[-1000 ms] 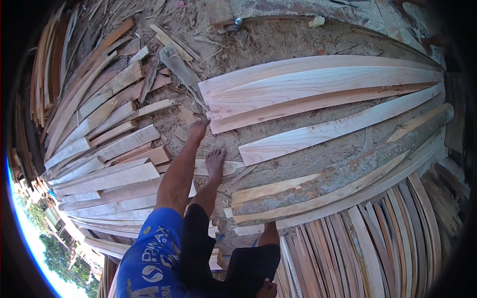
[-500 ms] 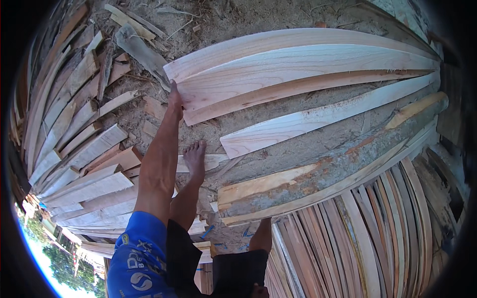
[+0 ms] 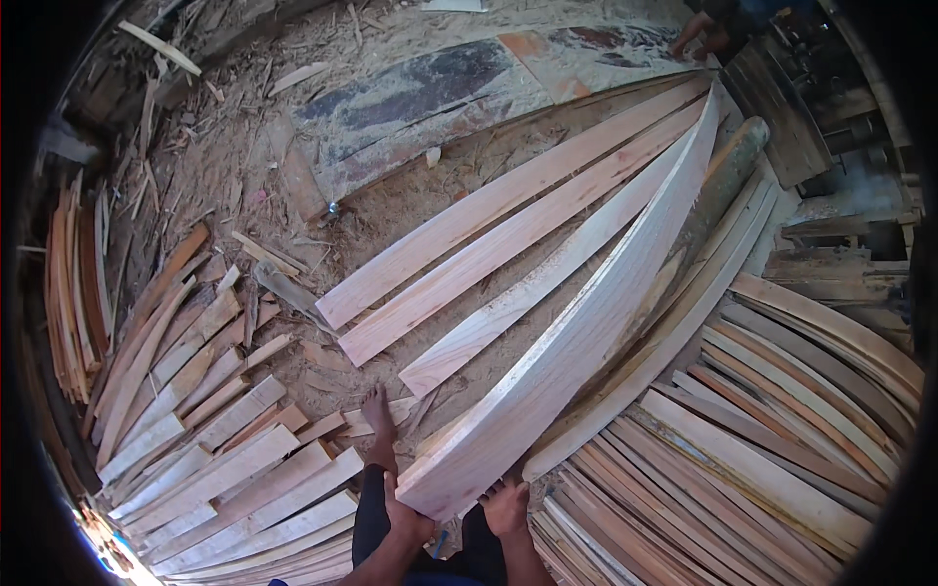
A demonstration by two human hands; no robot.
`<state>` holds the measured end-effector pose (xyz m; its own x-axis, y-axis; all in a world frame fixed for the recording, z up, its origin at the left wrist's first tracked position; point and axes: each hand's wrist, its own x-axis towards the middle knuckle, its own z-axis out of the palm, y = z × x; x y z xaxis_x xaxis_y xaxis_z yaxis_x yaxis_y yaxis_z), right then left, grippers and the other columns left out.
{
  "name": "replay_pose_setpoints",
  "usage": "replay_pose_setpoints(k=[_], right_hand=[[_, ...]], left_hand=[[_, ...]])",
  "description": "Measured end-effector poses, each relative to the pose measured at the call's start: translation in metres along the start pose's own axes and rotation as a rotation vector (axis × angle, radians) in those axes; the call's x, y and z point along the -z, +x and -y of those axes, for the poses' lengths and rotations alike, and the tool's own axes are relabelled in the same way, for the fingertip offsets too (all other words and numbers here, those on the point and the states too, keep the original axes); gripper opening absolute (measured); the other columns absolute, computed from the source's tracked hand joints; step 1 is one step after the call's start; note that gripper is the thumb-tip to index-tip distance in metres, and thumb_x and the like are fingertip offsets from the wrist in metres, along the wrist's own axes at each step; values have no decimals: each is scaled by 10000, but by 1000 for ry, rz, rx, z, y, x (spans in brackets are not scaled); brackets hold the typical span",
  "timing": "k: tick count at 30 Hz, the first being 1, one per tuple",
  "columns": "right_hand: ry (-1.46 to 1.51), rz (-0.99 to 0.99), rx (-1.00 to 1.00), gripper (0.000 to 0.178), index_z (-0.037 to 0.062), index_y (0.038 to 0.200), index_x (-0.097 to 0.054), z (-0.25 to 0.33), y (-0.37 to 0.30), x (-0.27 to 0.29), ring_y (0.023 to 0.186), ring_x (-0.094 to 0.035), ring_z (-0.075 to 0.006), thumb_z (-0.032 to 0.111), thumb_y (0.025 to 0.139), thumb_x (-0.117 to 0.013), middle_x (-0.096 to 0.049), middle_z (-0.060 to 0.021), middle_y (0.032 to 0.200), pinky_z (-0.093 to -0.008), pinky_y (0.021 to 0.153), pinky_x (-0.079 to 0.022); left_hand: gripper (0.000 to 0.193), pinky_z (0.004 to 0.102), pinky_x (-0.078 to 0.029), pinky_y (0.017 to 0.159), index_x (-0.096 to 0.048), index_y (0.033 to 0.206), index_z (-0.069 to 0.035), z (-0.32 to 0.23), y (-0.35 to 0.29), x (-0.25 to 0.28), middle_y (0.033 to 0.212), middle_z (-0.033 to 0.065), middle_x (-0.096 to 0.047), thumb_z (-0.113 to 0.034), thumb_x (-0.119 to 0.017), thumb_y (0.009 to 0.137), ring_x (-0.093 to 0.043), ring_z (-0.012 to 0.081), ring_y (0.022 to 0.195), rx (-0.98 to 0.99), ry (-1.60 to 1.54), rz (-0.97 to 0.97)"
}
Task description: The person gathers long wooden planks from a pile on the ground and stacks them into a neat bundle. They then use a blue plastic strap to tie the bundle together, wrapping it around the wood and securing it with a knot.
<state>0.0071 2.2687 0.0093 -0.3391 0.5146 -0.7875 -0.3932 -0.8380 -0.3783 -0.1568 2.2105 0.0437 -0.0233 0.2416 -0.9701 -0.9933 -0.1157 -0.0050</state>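
A wide, pale, freshly sawn plank (image 3: 576,352) slants from my lap toward the far right. At its near end, my left hand (image 3: 408,518) is closed around the left edge, thumb up along the side. My right hand (image 3: 506,508) grips the right edge, its fingers partly hidden at the wood. The near end is raised above the ground, and the plank stands tilted on one edge. Left of it, a narrower pale plank (image 3: 518,317) lies on the ground, with two pinkish planks (image 3: 532,239) (image 3: 528,205) beyond.
A barked log (image 3: 728,171) lies along the plank's right side. Stacked boards (image 3: 684,469) fill the lower right, and piled offcuts (image 3: 234,459) the left. A dusty slab (image 3: 410,107) lies beyond. Another person's hand (image 3: 692,34) is near the far ends. My bare foot (image 3: 377,408) stands on the ground.
My left hand has brought the wide plank's near end right and toward me, off the other planks. My right hand now holds it too. The view has swung, showing more of the far ground.
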Motion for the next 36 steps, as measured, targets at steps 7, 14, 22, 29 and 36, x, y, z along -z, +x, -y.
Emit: replay_pose_setpoints(k=[7,14,22,29,36], right_hand=[[282,42,95,834,83,1374,-281,115,-73,32,1220,-378,-329,477,741,-654,-390,-117,1343,-480,1014,-317],[240,158,19,753,46,1346,-327,221,-197,58,1213,-391,-347,412,772,-649,-442,-146,1304,-484,1025,-309],[183,99,134,711,33,1347,-312,241,-224,87,1227,-387,-337,438,830,-583,-427,-165,1312,-481,1024,-320],[165,227,-41,778,69,1312,-355,153,-174,105,1182,-428,-308,615,790,-540,-420,-150,1298,-464,960,-389],[-988,138,-184,391,54,968,-580,103,-163,167,685,-566,-131,380,784,-691,-591,-34,782,-299,621,-480]], left_hand=[[748,479,-328,991,-391,1324,-45,150,-103,-35,1347,139,-423,-630,-293,867,-419,350,1193,-301,305,17],[626,368,-463,822,-445,1262,-45,163,-169,-75,1121,143,-548,-536,-432,873,-536,238,1002,27,1377,294],[653,288,-442,806,-622,1029,60,284,-124,-270,967,167,-641,-500,-686,699,-596,222,915,-188,1718,645],[657,379,-500,736,-612,980,104,249,-104,-226,907,260,-631,-464,-698,661,-635,311,822,-647,2139,410],[478,465,-497,677,-560,968,16,219,-157,-41,802,261,-620,-339,-626,656,-622,404,760,-983,2326,105]])
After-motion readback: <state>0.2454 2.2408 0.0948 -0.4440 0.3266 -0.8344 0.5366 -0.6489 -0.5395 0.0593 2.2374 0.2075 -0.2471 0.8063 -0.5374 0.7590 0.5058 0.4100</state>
